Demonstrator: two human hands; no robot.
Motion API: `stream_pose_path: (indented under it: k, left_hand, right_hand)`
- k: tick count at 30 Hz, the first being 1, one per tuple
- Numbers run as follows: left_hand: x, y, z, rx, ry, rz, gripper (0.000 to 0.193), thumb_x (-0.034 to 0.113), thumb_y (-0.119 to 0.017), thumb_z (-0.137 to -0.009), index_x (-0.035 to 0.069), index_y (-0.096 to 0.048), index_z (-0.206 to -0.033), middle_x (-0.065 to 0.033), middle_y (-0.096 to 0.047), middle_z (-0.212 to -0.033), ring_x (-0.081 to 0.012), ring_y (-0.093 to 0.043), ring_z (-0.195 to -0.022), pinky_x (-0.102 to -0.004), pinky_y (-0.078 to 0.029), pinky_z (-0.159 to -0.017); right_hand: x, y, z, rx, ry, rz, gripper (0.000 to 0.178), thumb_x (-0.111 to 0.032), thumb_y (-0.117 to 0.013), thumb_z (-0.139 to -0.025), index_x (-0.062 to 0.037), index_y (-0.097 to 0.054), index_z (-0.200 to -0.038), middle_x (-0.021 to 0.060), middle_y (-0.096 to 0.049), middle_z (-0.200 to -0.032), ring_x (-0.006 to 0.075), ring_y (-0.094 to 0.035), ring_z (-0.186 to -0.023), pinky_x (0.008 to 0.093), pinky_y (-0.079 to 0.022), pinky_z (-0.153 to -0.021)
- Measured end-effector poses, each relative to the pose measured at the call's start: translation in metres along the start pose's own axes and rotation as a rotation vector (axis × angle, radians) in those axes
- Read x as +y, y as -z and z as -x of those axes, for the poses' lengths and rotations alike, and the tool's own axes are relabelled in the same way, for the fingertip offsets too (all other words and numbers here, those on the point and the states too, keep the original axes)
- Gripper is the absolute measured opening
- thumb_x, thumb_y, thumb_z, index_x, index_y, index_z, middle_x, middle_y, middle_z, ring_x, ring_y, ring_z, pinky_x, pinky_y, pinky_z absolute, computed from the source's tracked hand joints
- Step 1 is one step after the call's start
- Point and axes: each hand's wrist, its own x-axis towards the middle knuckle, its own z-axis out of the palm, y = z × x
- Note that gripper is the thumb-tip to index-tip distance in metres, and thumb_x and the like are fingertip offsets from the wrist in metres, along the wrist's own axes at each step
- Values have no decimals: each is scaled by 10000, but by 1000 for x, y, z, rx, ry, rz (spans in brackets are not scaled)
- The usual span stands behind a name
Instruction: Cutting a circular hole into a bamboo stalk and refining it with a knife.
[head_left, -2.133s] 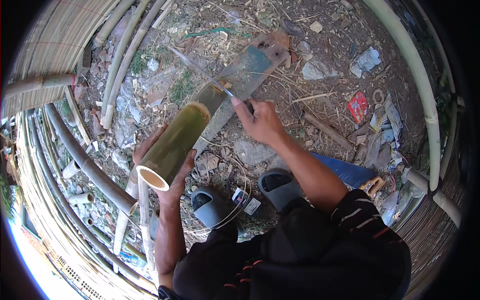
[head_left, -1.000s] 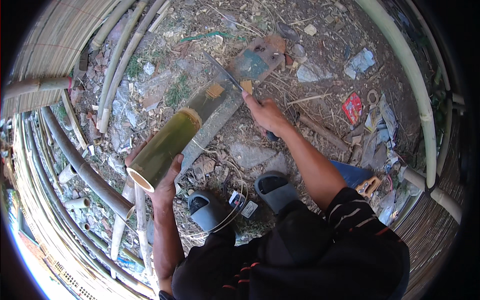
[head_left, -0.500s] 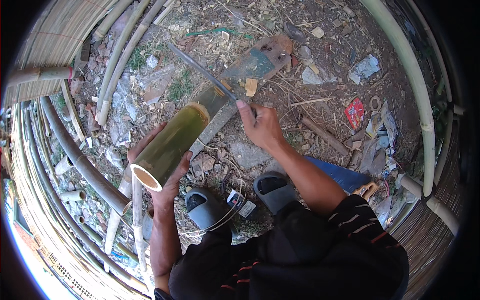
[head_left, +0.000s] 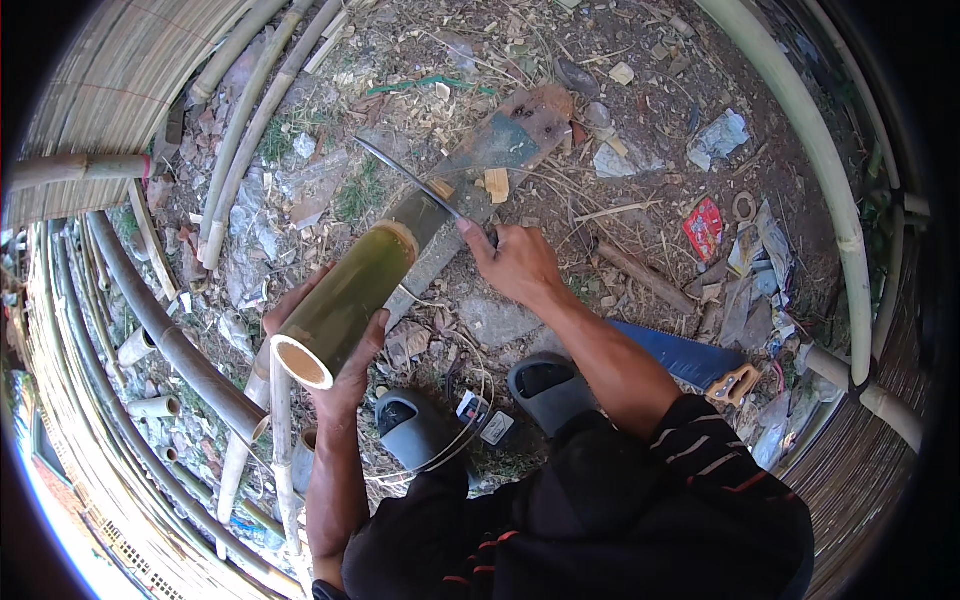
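Observation:
A thick green bamboo section [head_left: 352, 295] slants away from me, its pale cut end facing back. My left hand [head_left: 352, 365] is wrapped round its near part from beneath, thumb on the right side. Past a pale ring at the joint, the bamboo's darker far end lies over a worn wooden board [head_left: 440, 250]. My right hand [head_left: 515, 262] is closed round the handle of a long knife [head_left: 410, 178], whose handle is mostly hidden in the fist. The blade points away to the left and crosses the far end of the bamboo, beside a pale cut patch; whether it touches cannot be told.
A blue-bladed handsaw [head_left: 680, 355] lies on the ground to my right. Bamboo poles [head_left: 185, 335] lie at the left, and a long curved pole [head_left: 835, 170] bends along the right. Wood chips, a red wrapper [head_left: 705, 228] and plastic scraps litter the dirt. My sandals [head_left: 548, 390] stand close by.
My right hand and the knife have shifted slightly nearer, and the blade's angle has turned. The bamboo section stays in my left hand, almost in place.

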Motion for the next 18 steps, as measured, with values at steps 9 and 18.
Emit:
stream_pose_path:
  k: [9,18]
  left_hand:
    - [10,13,3,36,118,90,856,182,-927,-734,-30,-379,-1357,-229,-574,-1326,-318,-608,-1243,-444,-544,-1037]
    - [-10,20,9,80,135,188,939,311,-955,-721,-26,-346,-1351,-248,-584,-1335,-339,-613,-1247,-455,-543,-1042]
  right_hand:
    - [-62,32,13,226,383,-485,753,-656,-500,-993,32,-702,-765,182,-631,-557,373,-641,-499,468,-483,-495]
    - [-20,20,-8,-107,-268,-480,736,-640,-517,-997,14,-642,-682,142,-568,-525,298,-584,-490,430,-471,-510]
